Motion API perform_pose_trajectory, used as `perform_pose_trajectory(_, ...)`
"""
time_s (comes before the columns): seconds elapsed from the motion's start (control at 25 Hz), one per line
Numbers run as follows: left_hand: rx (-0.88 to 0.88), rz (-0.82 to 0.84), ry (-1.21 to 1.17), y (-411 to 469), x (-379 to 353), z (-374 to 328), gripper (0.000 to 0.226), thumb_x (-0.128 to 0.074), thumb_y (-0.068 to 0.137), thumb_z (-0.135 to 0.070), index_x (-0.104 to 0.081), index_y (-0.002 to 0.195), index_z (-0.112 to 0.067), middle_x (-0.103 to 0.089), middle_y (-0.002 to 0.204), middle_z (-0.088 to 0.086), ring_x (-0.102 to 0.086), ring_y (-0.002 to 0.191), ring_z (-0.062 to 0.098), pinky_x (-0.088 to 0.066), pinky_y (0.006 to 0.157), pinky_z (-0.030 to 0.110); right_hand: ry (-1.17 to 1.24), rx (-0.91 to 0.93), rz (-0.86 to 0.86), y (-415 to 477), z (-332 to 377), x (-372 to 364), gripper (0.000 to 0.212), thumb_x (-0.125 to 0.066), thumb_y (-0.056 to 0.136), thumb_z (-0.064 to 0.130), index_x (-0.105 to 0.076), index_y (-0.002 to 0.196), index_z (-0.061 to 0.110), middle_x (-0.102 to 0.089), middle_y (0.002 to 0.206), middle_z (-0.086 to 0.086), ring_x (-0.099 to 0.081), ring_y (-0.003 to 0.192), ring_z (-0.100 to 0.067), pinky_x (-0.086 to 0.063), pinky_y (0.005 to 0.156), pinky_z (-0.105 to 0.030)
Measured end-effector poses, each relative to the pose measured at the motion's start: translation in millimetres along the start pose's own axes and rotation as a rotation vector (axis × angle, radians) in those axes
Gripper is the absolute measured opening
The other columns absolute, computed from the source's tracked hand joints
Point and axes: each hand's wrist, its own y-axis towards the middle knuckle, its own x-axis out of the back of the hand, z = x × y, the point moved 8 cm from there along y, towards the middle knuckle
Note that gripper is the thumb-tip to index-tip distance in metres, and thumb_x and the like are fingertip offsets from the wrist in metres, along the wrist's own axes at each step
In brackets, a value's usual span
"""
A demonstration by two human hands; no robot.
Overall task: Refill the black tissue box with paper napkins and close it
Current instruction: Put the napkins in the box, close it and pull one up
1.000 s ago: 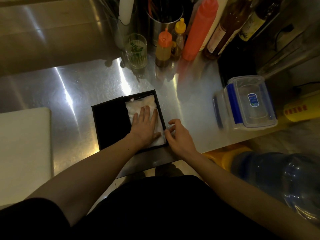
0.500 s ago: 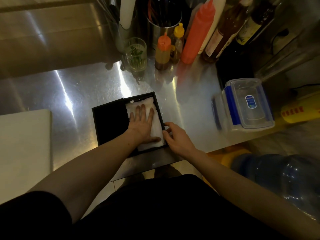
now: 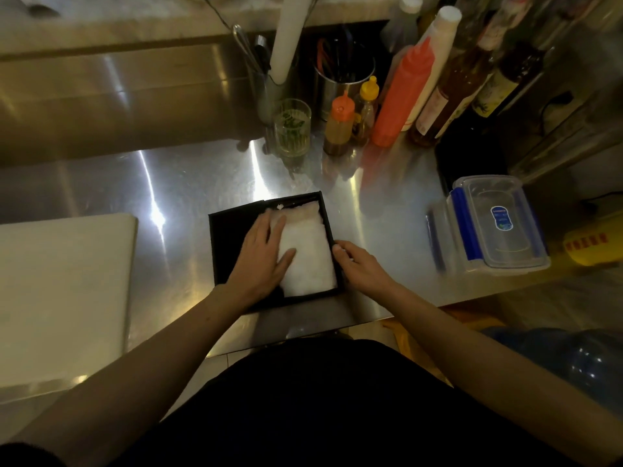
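The black tissue box (image 3: 225, 237) lies open on the steel counter near its front edge. A stack of white paper napkins (image 3: 308, 252) fills its right half. My left hand (image 3: 261, 256) rests flat on the napkins' left side, fingers together and pointing away, the thumb spread over the paper. My right hand (image 3: 359, 266) is at the box's right wall, fingertips curled against the rim. The box's left half is dark and its contents cannot be made out.
A clear plastic container with blue clips (image 3: 488, 227) stands at the right. Sauce bottles (image 3: 403, 96), a glass (image 3: 292, 129) and a utensil holder (image 3: 344, 79) line the back. A white board (image 3: 60, 291) lies at the left. A blue water jug (image 3: 573, 362) sits below right.
My left hand has slid to the left across the napkins, uncovering most of the stack. My right hand stays at the box's right wall.
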Motion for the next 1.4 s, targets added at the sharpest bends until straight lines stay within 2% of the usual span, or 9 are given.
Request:
perform_pose_trajectory(0.12, 0.372, -0.250, -0.109, -66.4, 30.9, 71.9, 0.066, -0.043, 0.098, -0.041, -0.018, 0.152, -0.011, -0.010, 0.160, 0.019, -0.010, 0.147, 0.034, -0.013, 0.118, 0.045, 0.068, 0.043, 0.092, -6.5, 35.8, -32.5, 0.033, -0.033, 0.104, 0.039, -0.055, 0.122, 0.023, -0.060, 0.106, 0.007, -0.056, 0.098, -0.013, -0.047, 0.092, -0.036)
perform_pose_trajectory(0.2, 0.545, -0.212, -0.270, -75.1, 20.7, 106.4, 0.071, -0.041, 0.096, -0.051, -0.022, 0.150, -0.010, -0.020, 0.156, 0.021, -0.020, 0.143, 0.038, -0.020, 0.116, 0.052, 0.193, -0.016, 0.066, 1.3, 38.6, -25.2, 0.027, -0.032, 0.105, 0.038, -0.057, 0.111, 0.031, -0.058, 0.098, 0.015, -0.055, 0.090, -0.006, -0.048, 0.088, -0.032)
perform_pose_trajectory(0.32, 0.629, -0.168, -0.525, -88.3, 10.2, 116.7, 0.074, -0.037, 0.093, -0.060, -0.026, 0.147, -0.011, -0.040, 0.147, 0.016, -0.041, 0.133, 0.036, -0.038, 0.108, 0.052, 0.273, -0.095, 0.041, 0.8, 30.6, -20.6, 0.023, -0.029, 0.105, 0.039, -0.050, 0.110, 0.034, -0.054, 0.093, 0.016, -0.053, 0.086, -0.005, -0.045, 0.083, -0.029)
perform_pose_trajectory(0.48, 0.809, -0.157, -0.945, -102.9, -2.0, 120.3, 0.050, -0.035, 0.101, -0.043, -0.041, 0.139, -0.012, -0.049, 0.140, 0.007, -0.046, 0.130, 0.029, -0.040, 0.102, 0.037, 0.327, -0.173, 0.025, 0.4, 26.8, -19.3, 0.038, -0.026, 0.105, 0.043, -0.046, 0.134, 0.028, -0.051, 0.108, 0.004, -0.051, 0.091, -0.012, -0.046, 0.076, -0.027)
perform_pose_trajectory(0.64, 0.905, -0.171, -1.272, -109.6, -7.2, 118.2, 0.033, -0.035, 0.100, -0.045, -0.055, 0.114, -0.024, -0.056, 0.123, -0.001, -0.051, 0.120, 0.026, -0.040, 0.107, 0.043, 0.359, -0.220, 0.033, -3.7, 25.7, -22.0, 0.044, -0.025, 0.105, 0.043, -0.043, 0.141, 0.026, -0.051, 0.113, 0.001, -0.053, 0.082, -0.007, -0.045, 0.071, -0.025)
perform_pose_trajectory(0.88, 0.859, -0.142, -1.628, -115.3, -4.0, 115.8, 0.049, -0.044, 0.096, -0.048, -0.050, 0.136, -0.019, -0.053, 0.138, 0.006, -0.052, 0.125, 0.029, -0.052, 0.089, 0.032, 0.493, -0.277, 0.053, -7.3, 19.1, -24.2, 0.046, -0.024, 0.105, 0.043, -0.048, 0.139, 0.023, -0.052, 0.119, -0.002, -0.054, 0.089, -0.011, -0.043, 0.081, -0.030)
perform_pose_trajectory(1.04, 0.721, -0.058, -1.669, -101.3, 5.3, 80.8, 0.054, -0.057, 0.090, -0.041, -0.050, 0.136, -0.013, -0.056, 0.125, 0.010, -0.056, 0.115, 0.025, -0.054, 0.068, 0.024, 0.602, -0.287, 0.084, -8.6, 11.8, -26.8, 0.051, -0.023, 0.103, 0.048, -0.049, 0.138, 0.021, -0.052, 0.130, -0.003, -0.053, 0.100, -0.014, -0.042, 0.087, -0.030)
perform_pose_trajectory(1.24, 0.619, 0.058, -1.526, -73.8, -4.2, 47.5, 0.072, -0.063, 0.080, -0.061, -0.048, 0.140, -0.025, -0.052, 0.141, 0.002, -0.045, 0.133, 0.024, -0.038, 0.110, 0.044, 0.727, -0.322, 0.201, -9.6, 11.8, -31.2, 0.064, -0.021, 0.098, 0.061, -0.043, 0.143, 0.022, -0.044, 0.146, -0.003, -0.045, 0.127, -0.020, -0.038, 0.097, -0.035)
perform_pose_trajectory(1.4, 0.685, 0.055, -1.283, -61.1, -16.3, 29.8, 0.102, -0.069, 0.074, -0.055, -0.014, 0.153, -0.021, -0.021, 0.159, 0.006, -0.023, 0.145, 0.026, -0.022, 0.117, 0.044, 0.732, -0.332, 0.279, -10.3, 14.4, -30.9, 0.074, -0.021, 0.094, 0.069, -0.032, 0.149, 0.021, -0.034, 0.153, -0.005, -0.028, 0.143, -0.026, -0.029, 0.110, -0.045)
